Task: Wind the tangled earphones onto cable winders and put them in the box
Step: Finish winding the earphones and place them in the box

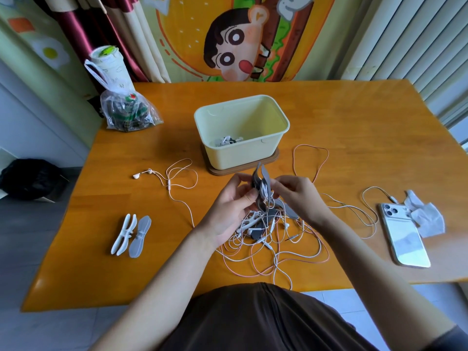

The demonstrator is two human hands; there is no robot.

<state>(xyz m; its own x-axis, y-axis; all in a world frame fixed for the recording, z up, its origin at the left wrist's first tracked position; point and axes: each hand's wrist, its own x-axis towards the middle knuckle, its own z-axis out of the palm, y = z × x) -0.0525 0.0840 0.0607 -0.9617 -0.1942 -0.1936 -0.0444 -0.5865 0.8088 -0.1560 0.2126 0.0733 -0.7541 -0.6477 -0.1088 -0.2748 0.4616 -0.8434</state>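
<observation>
Heaped nearest, on the orange wooden table (354, 122): a tangle of thin white and pink earphone cords (276, 249), with further flat winders half buried in it. Placed right under the hands, probably so that cord feeds upward without dragging.

Just above it, lifted off the surface: a dark grey flat butterfly-shaped cable winder (260, 184), partly wrapped in white cord. Left hand (228, 209) curled round its lower half, thumb pressed across the waist, seemingly to steady it. Right hand (301, 196) pinching the winder's right edge with bent fingers, likely guiding cord into the notch.

Set aside at left, well apart from the tangle: one white plastic winder (122, 235) touching one grey winder (140, 236), apparently spares within reach.

Farther out, a loose white earbud (136, 176), its cord trailing back toward the heap.

Beyond, straight ahead of the hands: the pale yellow rectangular plastic box (243, 153), open, standing on a brown base (274, 158). A few wound sets (228, 141) at its bottom already. Near enough for an easy drop.
</observation>
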